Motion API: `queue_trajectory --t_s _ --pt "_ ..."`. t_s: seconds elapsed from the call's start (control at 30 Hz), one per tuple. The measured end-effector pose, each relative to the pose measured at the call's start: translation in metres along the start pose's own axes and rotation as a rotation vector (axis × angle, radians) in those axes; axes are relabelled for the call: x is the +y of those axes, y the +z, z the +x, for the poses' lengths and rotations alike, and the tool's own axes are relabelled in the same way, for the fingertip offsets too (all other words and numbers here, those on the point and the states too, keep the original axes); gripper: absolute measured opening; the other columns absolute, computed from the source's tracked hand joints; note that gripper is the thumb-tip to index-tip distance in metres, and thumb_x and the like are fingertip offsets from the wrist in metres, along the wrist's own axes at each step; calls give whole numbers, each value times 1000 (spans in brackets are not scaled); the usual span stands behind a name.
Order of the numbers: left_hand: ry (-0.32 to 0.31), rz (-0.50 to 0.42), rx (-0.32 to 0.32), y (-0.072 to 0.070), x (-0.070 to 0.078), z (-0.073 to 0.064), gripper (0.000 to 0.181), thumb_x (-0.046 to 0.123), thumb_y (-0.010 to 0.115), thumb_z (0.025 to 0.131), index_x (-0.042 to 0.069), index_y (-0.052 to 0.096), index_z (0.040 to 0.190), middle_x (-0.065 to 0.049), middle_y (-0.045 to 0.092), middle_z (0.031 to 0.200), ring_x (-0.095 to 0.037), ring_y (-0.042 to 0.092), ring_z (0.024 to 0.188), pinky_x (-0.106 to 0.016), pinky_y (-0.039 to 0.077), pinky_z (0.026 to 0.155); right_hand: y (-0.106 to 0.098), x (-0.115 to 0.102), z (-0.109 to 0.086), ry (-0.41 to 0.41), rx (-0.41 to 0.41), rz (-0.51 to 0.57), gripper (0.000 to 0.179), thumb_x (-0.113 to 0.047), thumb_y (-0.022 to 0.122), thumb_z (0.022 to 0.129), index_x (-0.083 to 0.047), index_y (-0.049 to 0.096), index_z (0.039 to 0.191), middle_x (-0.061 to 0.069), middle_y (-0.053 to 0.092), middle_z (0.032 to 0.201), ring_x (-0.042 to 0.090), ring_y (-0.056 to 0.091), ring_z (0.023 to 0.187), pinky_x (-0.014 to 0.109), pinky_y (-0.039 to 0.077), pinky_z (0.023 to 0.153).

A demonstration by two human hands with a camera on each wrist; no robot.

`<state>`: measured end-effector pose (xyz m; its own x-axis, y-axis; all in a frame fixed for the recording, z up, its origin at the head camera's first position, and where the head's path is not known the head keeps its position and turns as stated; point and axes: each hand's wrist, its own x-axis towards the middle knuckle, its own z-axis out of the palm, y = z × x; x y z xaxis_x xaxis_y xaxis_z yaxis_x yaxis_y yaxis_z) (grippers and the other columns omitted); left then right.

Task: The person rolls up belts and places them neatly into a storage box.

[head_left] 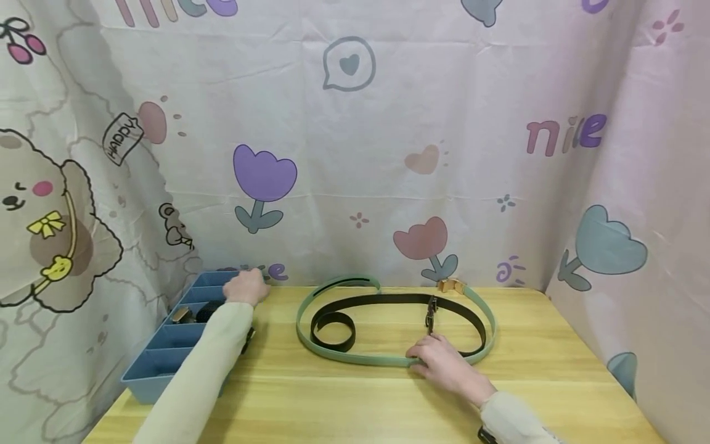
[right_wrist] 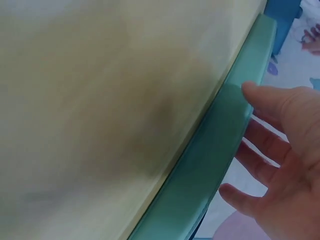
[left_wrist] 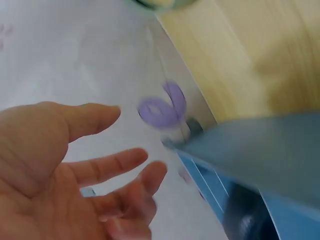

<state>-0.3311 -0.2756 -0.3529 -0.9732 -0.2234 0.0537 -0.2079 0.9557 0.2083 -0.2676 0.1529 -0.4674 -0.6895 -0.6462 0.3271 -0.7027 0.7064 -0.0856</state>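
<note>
In the head view my left hand (head_left: 246, 287) is over the far right rim of the blue divided box (head_left: 141, 382). The left wrist view shows its thumb and fingers spread apart, with nothing between them. My right hand (head_left: 444, 367) is at the front of a green belt (head_left: 355, 357), which stands on edge in a wide loop with a gold buckle (head_left: 452, 285). In the right wrist view its thumb tip overlaps the belt's upper edge, and the loosely bent fingers are along the other side. A black belt (head_left: 383, 300) with a dark buckle (head_left: 431, 313) lies inside the loop.
One box compartment holds a dark coiled item (head_left: 208, 311) beside a metallic buckle (head_left: 182, 315). The box stands at the left of the wooden table (head_left: 310, 407). A printed curtain (head_left: 355, 142) hangs behind the table and along both sides.
</note>
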Motion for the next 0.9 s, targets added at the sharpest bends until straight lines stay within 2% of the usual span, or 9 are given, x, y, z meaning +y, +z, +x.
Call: queue_trajectory --t_s 0.13,0.23,0.33,0.47,0.57,0.63,0.7,0.77,0.9 --pt "74 1 -62 15 22 -5 33 20 58 89 -2 64 112 -31 62 115 -48 61 98 -60 49 78 2 -3 3 -6 -3 -7 20 -21 74 84 -18 74 104 -6 72 101 16 63 97 48 46 90" --pt "109 0 -110 27 32 -10 27 18 59 88 0 64 108 -28 64 116 -46 62 100 -61 48 80 2 -5 6 -18 2 3 17 -18 74 84 -20 75 101 -8 71 97 11 64 91 38 51 81" --pt "138 -4 -137 41 39 -13 16 14 60 87 2 64 98 -19 67 104 -37 62 92 -57 51 76 1 -4 8 -23 -9 22 15 -16 73 85 -20 74 100 -9 72 95 8 65 86 32 53 73" --pt "186 -43 -156 61 46 -18 9 10 63 85 6 62 94 -11 66 94 -30 60 88 -54 51 73 -1 -3 6 5 -40 38 15 -16 71 88 -20 74 102 -10 72 97 8 66 88 32 54 73" --pt "225 -61 -177 73 48 -23 23 8 62 84 6 65 108 -12 67 103 -31 61 92 -54 50 76 -2 -2 4 17 -62 51 13 -14 70 88 -21 74 97 -10 73 95 7 65 86 32 53 70" --pt "240 -65 -189 77 48 -26 24 8 61 84 6 65 107 -13 68 104 -30 61 90 -52 50 75 -5 -1 3 23 -80 68 11 -13 70 87 -23 74 91 -12 72 91 4 63 81 29 51 66" --pt "248 -66 -204 79 47 -29 19 9 60 84 5 67 101 -12 67 99 -27 58 84 -48 49 71 -9 0 2 24 -107 97 14 -11 69 86 -24 72 82 -13 70 84 2 59 73 26 48 61" --pt "249 -77 -214 80 45 -30 7 10 59 82 7 64 87 -9 64 88 -25 54 76 -43 45 66 -13 2 -1 21 -131 122 19 -8 68 85 -25 69 76 -15 67 79 -2 54 68 23 45 59" --pt "248 -108 -216 82 41 -33 7 15 60 83 9 61 80 -6 60 79 -23 52 70 -39 41 62 -23 7 -7 -6 -196 159 26 -2 64 83 -21 60 65 -18 56 67 -4 41 58 19 37 54"
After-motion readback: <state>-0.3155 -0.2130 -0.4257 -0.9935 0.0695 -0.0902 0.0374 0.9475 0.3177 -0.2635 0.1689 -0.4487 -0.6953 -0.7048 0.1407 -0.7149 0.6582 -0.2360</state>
